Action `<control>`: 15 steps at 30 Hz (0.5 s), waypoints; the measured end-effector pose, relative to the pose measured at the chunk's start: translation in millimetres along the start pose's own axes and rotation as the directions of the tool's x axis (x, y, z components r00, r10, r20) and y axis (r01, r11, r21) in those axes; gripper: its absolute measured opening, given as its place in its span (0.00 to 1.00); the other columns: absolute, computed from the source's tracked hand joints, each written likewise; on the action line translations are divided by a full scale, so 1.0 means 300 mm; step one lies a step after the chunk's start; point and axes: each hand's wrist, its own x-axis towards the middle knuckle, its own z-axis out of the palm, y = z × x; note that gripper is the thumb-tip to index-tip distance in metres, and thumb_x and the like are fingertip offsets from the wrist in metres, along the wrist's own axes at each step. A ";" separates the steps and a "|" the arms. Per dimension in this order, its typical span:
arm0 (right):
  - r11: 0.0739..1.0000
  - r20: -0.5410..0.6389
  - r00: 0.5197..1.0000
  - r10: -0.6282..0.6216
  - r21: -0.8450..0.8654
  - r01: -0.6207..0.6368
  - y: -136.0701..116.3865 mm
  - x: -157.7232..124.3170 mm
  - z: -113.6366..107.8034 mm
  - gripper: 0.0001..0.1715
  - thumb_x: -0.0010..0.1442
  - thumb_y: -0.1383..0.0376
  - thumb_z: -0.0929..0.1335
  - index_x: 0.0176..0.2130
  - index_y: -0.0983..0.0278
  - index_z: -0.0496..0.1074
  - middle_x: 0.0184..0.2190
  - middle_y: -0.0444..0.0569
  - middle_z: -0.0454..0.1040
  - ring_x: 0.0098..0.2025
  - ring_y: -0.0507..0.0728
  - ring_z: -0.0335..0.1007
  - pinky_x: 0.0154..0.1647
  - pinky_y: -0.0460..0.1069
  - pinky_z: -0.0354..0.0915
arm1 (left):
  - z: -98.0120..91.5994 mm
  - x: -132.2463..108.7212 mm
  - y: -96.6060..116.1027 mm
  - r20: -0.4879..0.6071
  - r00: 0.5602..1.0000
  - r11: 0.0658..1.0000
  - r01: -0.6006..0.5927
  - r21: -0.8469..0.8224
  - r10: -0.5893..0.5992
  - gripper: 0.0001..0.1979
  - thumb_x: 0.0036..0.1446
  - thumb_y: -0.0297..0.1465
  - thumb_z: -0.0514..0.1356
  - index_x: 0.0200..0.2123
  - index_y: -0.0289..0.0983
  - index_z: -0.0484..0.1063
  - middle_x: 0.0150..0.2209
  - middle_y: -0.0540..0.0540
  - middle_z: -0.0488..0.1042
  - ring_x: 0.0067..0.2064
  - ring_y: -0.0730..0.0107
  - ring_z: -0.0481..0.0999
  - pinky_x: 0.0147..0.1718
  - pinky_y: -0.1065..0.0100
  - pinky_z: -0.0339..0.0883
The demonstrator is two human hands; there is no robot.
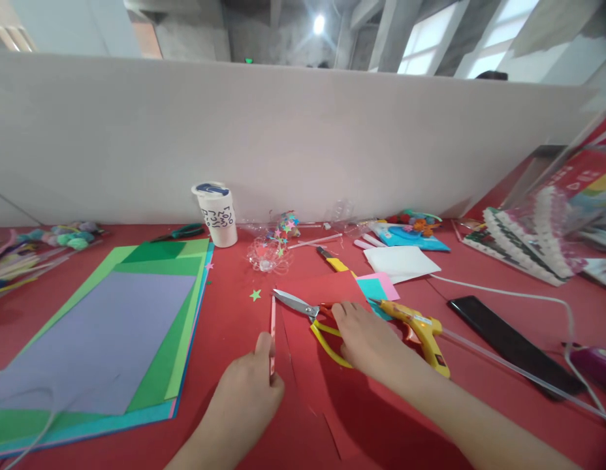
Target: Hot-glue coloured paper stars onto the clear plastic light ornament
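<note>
My left hand is closed around a thin, pale pink strip, held upright with its upper end by the scissors' blade tips. I cannot tell whether they touch. My right hand is wrapped over the red and yellow handles of the scissors, whose blades point left and look closed together. Beneath the scissors lies a sheet of red paper on the red table. A small green star lies left of the blade tips. Just right of my right hand rests a yellow glue gun.
Coloured sheets are stacked at left. A white cup stands by the white partition. Near the middle lie a clear looped decoration and a yellow cutter. A black phone-like slab and a white cable are at right.
</note>
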 end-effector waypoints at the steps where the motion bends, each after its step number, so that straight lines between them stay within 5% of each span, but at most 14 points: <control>1: 1.000 0.010 1.000 0.010 0.023 -0.011 0.010 0.010 0.004 0.18 0.63 0.60 0.66 0.51 0.65 0.68 0.50 0.52 0.71 0.47 0.58 0.71 0.46 0.58 0.69 | -0.008 -0.004 -0.011 -0.008 1.000 0.997 -0.006 -0.079 0.005 0.15 0.46 0.20 0.49 0.38 0.37 0.64 0.20 0.55 0.64 0.24 0.69 0.68 0.24 0.71 0.50; 5: 0.984 0.058 0.996 0.070 0.161 -0.078 0.040 0.019 -0.014 0.18 0.63 0.59 0.66 0.51 0.65 0.68 0.48 0.51 0.71 0.44 0.57 0.72 0.43 0.56 0.70 | -0.047 -0.043 -0.064 0.073 0.997 0.890 0.023 -0.456 0.011 0.13 0.46 0.25 0.49 0.33 0.38 0.71 0.21 0.55 0.61 0.22 0.74 0.64 0.23 0.72 0.54; 8: 0.947 0.067 0.995 0.076 0.307 -0.093 0.027 -0.011 -0.040 0.12 0.63 0.62 0.66 0.45 0.66 0.69 0.36 0.46 0.73 0.33 0.52 0.71 0.33 0.50 0.70 | -0.084 -0.099 -0.096 0.093 0.991 0.736 0.134 -0.663 -0.097 0.10 0.47 0.31 0.51 0.27 0.36 0.72 0.18 0.55 0.60 0.17 0.76 0.60 0.19 0.72 0.53; 12: 0.862 0.033 0.999 0.001 0.507 -0.017 -0.084 -0.036 -0.031 0.04 0.58 0.72 0.65 0.36 0.63 0.65 0.26 0.38 0.70 0.26 0.48 0.66 0.24 0.43 0.63 | -0.125 -0.174 -0.091 -0.261 0.941 0.642 -0.064 -0.764 -0.216 0.09 0.49 0.33 0.54 0.26 0.39 0.74 0.20 0.54 0.65 0.19 0.76 0.63 0.19 0.74 0.56; 15: 0.813 -0.016 0.999 -0.038 0.581 0.040 -0.218 -0.012 0.008 0.01 0.60 0.69 0.65 0.36 0.64 0.66 0.28 0.41 0.71 0.28 0.49 0.68 0.27 0.44 0.65 | -0.122 -0.190 -0.059 -0.377 0.922 0.674 -0.223 -0.704 -0.089 0.08 0.51 0.31 0.56 0.26 0.40 0.74 0.21 0.52 0.67 0.21 0.75 0.66 0.21 0.74 0.60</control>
